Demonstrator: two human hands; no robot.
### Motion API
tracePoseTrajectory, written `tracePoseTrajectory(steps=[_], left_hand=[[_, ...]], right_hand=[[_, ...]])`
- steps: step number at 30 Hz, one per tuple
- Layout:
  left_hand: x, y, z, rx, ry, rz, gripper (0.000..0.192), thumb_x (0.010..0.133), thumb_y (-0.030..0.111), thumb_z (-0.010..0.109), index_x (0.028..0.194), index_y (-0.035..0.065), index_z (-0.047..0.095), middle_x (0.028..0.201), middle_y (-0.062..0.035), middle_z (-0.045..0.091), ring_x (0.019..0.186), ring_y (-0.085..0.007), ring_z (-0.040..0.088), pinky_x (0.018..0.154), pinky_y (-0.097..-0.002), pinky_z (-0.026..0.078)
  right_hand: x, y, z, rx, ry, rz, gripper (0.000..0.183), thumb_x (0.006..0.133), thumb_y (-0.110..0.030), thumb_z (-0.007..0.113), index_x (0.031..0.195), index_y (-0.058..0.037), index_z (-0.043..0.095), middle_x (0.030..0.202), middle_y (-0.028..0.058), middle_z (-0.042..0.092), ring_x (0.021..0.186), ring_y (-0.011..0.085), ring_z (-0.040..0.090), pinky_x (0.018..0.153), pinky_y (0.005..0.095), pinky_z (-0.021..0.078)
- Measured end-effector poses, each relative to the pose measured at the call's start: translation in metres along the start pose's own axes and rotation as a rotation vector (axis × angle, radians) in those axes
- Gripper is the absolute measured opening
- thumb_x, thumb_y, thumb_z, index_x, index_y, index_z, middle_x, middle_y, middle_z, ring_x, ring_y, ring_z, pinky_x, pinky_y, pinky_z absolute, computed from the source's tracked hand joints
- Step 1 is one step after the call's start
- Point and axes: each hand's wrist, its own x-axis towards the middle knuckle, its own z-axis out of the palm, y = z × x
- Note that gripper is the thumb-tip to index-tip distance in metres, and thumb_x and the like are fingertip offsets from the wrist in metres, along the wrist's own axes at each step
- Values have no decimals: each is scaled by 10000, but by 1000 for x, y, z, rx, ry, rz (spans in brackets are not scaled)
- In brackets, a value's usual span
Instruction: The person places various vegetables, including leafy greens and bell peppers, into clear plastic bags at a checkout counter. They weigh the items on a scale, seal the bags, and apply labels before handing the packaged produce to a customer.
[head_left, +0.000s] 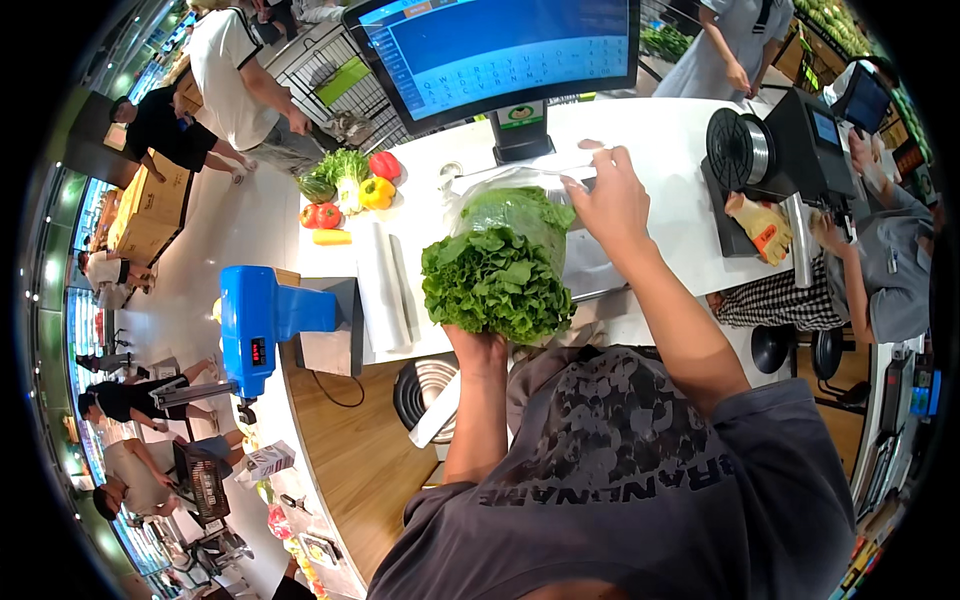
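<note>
A bunch of green leaf lettuce (499, 285) faces me, its far part inside a clear plastic bag (517, 214). From below and in front, my left hand (476, 346) supports the leafy end, and its fingers are hidden under the leaves. At the bag's far right, my right hand (611, 195) pinches the gathered plastic between thumb and fingers. Under the bag and to its right, part of a metal plate (592, 262) shows on the white counter (667, 165).
Beyond the lettuce stands a touchscreen monitor (495, 56). A plastic bag roll (380, 289), red peppers (385, 165) and a yellow pepper (376, 193) lie left. A blue device (251, 330) stands at the left edge. Right are a black machine (799, 142), a work glove (761, 225) and a co-worker (892, 270).
</note>
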Motion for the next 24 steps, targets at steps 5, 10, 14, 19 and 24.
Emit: tracePoseTrajectory(steps=[5, 10, 14, 19, 24], left_hand=[[4, 10, 2, 119, 65, 164, 355, 1005, 156, 506, 1322, -4, 500, 1233, -131, 613, 1073, -249, 643, 886, -387, 581], [7, 38, 22, 559, 151, 263, 337, 947, -36, 443, 1271, -44, 533, 1147, -131, 635, 956, -222, 655, 845, -341, 564], [16, 79, 43, 1042, 49, 243, 347, 935, -49, 406, 1211, -44, 617, 928, -73, 660, 738, -88, 588, 629, -234, 484], [36, 108, 69, 1513, -71, 378, 396, 909, -51, 429, 1247, -37, 635, 763, -40, 633, 586, -52, 472, 564, -227, 394], [41, 109, 98, 1618, -180, 850, 463, 887, -74, 436, 1315, 2, 596, 699, -54, 607, 571, -86, 466, 549, -257, 396]], right_hand=[[14, -2, 0, -28, -450, -142, 199, 890, -168, 627, 955, -17, 739, 715, 173, 680, 685, 335, 666, 686, 427, 526], [4, -28, -19, -9, -586, -363, 228, 926, -99, 525, 986, 37, 699, 653, 192, 647, 611, 302, 665, 651, 404, 536], [11, -30, -28, 64, -821, -107, 262, 953, -114, 485, 1016, 49, 680, 636, 154, 635, 556, 261, 661, 592, 388, 540], [33, -41, -41, 102, -867, -87, 287, 974, -183, 470, 999, -8, 696, 744, 202, 663, 604, 284, 677, 633, 421, 538], [41, -55, -48, 260, -624, -128, 278, 974, -201, 471, 1009, -30, 688, 912, 214, 668, 874, 430, 605, 775, 477, 487]])
